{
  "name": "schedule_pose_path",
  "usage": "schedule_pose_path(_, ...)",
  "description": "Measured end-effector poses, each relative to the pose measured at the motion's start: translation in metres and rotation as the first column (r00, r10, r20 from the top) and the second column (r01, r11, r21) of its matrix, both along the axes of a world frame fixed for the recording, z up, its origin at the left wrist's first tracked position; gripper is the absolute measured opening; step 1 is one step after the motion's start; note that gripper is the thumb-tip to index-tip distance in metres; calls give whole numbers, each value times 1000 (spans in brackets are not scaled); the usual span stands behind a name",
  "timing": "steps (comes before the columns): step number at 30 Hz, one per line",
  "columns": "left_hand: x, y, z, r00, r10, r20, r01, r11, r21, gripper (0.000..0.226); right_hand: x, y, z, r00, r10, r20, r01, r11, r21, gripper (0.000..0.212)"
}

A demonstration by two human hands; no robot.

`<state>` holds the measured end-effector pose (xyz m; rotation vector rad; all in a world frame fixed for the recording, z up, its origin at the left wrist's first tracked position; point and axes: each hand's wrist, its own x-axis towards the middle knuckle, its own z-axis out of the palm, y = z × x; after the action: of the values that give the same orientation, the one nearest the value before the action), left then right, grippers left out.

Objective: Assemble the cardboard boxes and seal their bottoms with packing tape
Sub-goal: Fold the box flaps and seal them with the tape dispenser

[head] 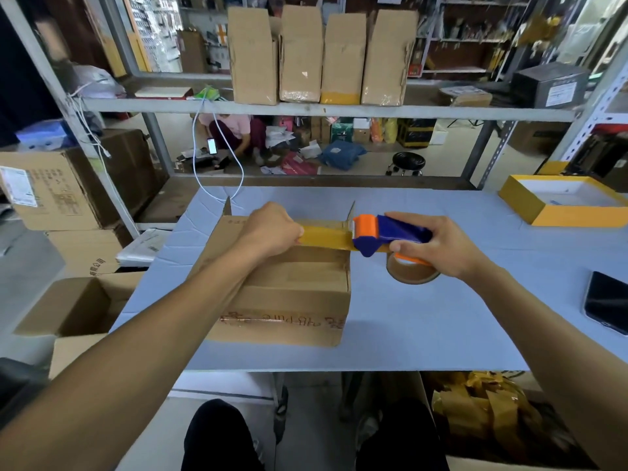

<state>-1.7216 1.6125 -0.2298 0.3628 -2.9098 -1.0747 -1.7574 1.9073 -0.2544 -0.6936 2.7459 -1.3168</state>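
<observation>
Right hand [441, 248] grips the blue-and-orange tape dispenser [384, 234] just beside the cardboard box's [289, 287] right edge. Left hand [272, 229] pinches the yellowish tape strip [328, 236] down on the box top. The box rests on the pale surface [424, 317], a black phone [606, 302] well to its right.
</observation>
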Motion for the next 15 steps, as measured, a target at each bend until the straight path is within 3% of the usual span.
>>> schedule_pose_path(4,2,0,-11,999,-48,-12,44,971,-235,48,-2,9,-7,999,4,35,-6,999,42,55)
schedule_pose_path(8,1,2,-13,994,-104,-21,89,930,-355,49,-3,9,-4,1000,8,28,-10,998,67,54)
schedule_pose_path(12,-3,4,-9,987,-157,33,150,830,-537,43,0,6,-10,999,-6,48,4,999,37,50)
schedule_pose_path(15,-6,0,0,986,-105,132,166,736,-656,47,2,3,-17,999,-4,40,2,998,68,51)
